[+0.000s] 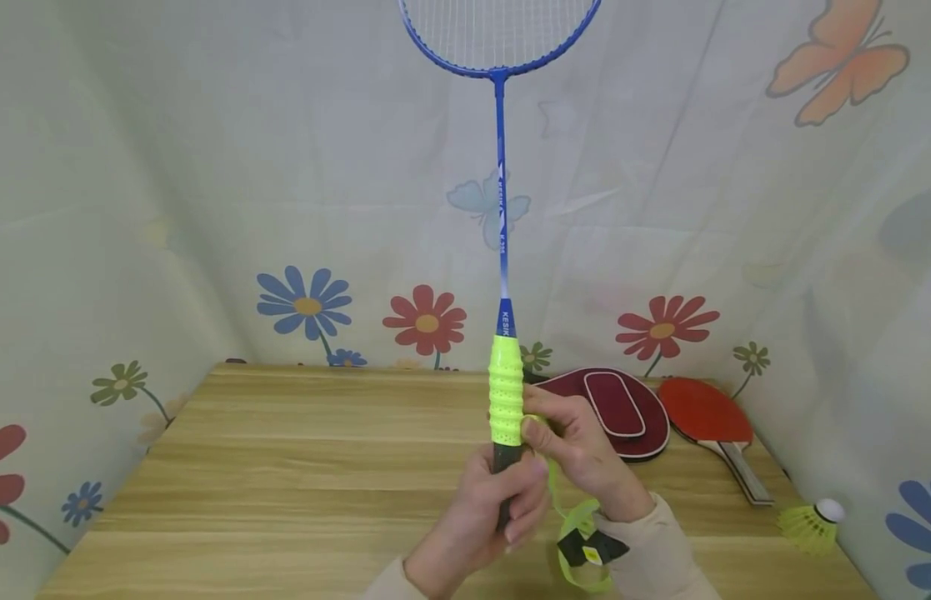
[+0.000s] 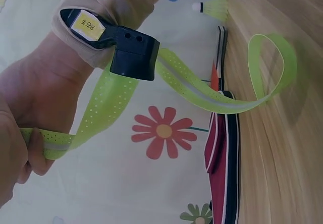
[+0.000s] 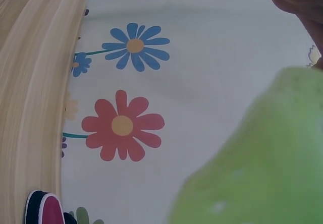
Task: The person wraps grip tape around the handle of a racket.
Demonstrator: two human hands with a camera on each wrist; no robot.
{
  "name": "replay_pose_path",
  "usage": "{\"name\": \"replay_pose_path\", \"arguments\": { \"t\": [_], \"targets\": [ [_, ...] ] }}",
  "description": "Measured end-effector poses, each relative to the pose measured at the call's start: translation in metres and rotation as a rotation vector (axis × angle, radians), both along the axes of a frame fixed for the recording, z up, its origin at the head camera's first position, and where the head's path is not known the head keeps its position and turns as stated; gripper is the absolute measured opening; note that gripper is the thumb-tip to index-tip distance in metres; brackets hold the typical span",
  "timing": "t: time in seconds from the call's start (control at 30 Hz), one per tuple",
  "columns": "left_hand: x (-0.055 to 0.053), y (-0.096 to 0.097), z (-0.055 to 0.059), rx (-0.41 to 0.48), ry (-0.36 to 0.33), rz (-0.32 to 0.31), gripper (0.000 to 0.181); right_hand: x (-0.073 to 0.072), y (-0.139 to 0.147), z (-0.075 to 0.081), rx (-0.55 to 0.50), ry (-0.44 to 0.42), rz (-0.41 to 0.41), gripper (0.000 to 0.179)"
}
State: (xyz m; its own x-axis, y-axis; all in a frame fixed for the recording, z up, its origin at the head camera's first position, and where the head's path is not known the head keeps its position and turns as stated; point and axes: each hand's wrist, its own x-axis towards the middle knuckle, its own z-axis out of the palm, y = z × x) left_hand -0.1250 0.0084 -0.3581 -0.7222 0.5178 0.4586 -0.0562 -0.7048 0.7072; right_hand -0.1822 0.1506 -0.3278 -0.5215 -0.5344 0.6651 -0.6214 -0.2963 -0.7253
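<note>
A blue badminton racket (image 1: 503, 192) stands upright in the head view, its head cut off by the top edge. Neon yellow-green grip tape (image 1: 506, 392) wraps the upper handle in ridged turns, and below it the handle is black. My left hand (image 1: 483, 512) grips that black lower part, fingers curled round it. My right hand (image 1: 581, 437), just right of the handle, pinches the tape between thumb and fingers. From there the loose perforated tape (image 2: 207, 98) hangs in a loop past the right wrist in the left wrist view. Blurred tape (image 3: 262, 168) fills the right wrist view's lower right.
On the wooden table (image 1: 322, 467), a dark red paddle case (image 1: 653, 417) lies behind my right hand. Beside it are a red table tennis paddle (image 1: 705, 408) and a yellow shuttlecock (image 1: 810, 525) near the right edge. A flower-printed curtain (image 1: 345, 167) hangs behind.
</note>
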Motion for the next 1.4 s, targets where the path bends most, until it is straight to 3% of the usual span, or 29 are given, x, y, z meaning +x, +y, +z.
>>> {"name": "replay_pose_path", "arguments": {
  "t": [0.13,0.3,0.47,0.57,0.73,0.9,1.4],
  "targets": [
    [0.002,0.001,0.006,-0.124,-0.056,0.154,0.009,0.004,0.002,0.002,-0.015,0.061,-0.114,0.014],
    [0.001,-0.001,0.013,-0.329,-0.127,0.395,0.043,0.006,0.004,0.004,-0.027,0.105,-0.275,0.009],
    [-0.001,-0.004,0.012,-0.515,-0.084,0.63,0.054,0.009,0.005,0.005,-0.009,0.059,-0.408,0.012],
    [-0.002,-0.005,0.01,-0.569,-0.047,0.706,0.05,0.009,0.005,0.005,0.011,0.041,-0.434,0.013],
    [-0.002,-0.008,0.01,-0.588,-0.016,0.772,0.042,0.006,0.008,0.003,0.036,0.03,-0.429,0.014],
    [-0.002,-0.009,0.01,-0.586,-0.003,0.79,0.039,0.003,0.013,0.004,0.057,0.039,-0.401,0.012],
    [0.0,-0.01,0.005,-0.494,0.058,0.699,0.029,0.001,0.02,0.002,0.053,-0.095,-0.233,0.019]
  ]
}}
